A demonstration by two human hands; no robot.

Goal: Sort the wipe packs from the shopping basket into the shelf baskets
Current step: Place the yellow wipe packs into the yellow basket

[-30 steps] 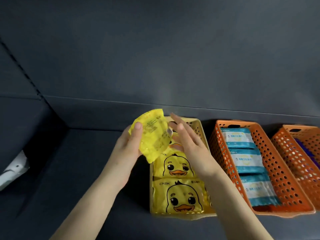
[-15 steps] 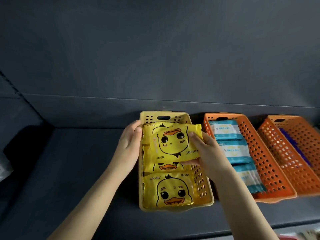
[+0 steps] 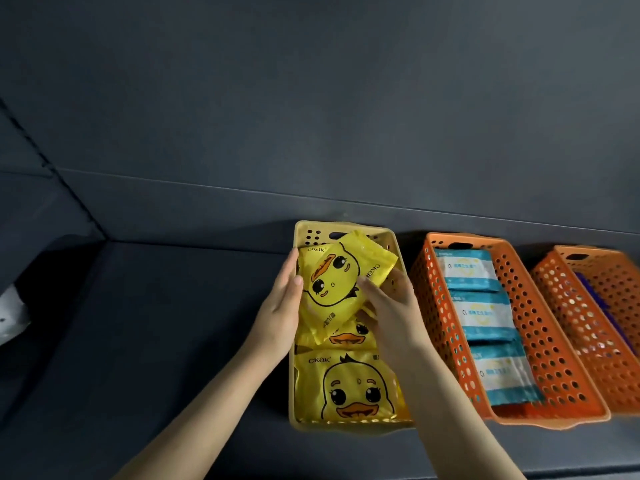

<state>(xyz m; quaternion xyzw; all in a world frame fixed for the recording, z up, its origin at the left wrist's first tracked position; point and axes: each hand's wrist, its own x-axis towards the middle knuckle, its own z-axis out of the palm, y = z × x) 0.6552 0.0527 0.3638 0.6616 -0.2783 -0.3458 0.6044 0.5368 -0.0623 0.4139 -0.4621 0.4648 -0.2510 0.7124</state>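
A yellow shelf basket holds yellow duck wipe packs. One pack lies flat at the front and another is mostly covered behind it. On top, at the back, a third duck pack lies tilted, face up. My left hand rests straight fingers and its thumb against this pack's left edge, over the basket wall. My right hand pinches the pack's lower right edge, with fingers on top and the thumb beneath.
Right of the yellow basket stands an orange basket with three blue-and-white wipe packs in a row. A second orange basket at the far right holds something purple. All sit on a dark shelf; a white object lies far left.
The duck pack went from raised and back-facing to face up, then down onto the packs at the basket's back, turning to a tilt. Both hands followed it down.
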